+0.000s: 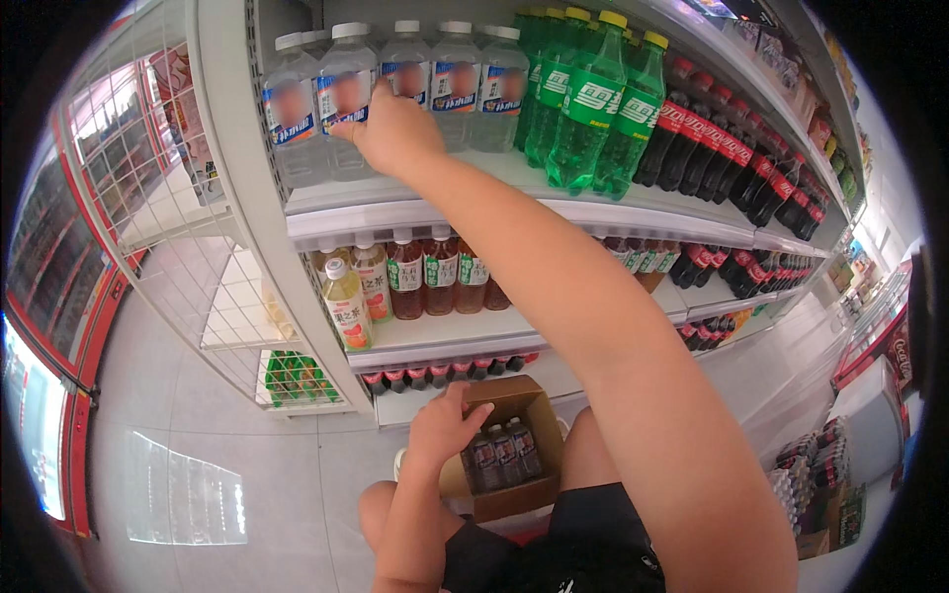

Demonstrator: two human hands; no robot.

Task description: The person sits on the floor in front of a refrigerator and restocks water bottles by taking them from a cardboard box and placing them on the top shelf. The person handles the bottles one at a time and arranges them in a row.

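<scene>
On the upper shelf, my right hand [400, 133] is around a clear plastic drink bottle [347, 152], second from the left in the front row. Its thumb lies across the label and the index finger is at the bottle's right side. More white-capped bottles [454, 122] of the same kind stand to either side. Low between my knees, my left hand [442, 428] grips the left rim of an open cardboard box [519, 508], thumb towards the inside. Inside that box stand several clear bottles [506, 461] with blue labels; part of the inside is hidden by the hand.
Green soda bottles [586, 111] and cola bottles [697, 137] fill the upper shelf's right side. Bottled teas [405, 278] stand one shelf lower. At left are a wire mesh side panel [170, 244] and red-framed coolers [81, 415]. Packed drinks [812, 463] are stacked at right.
</scene>
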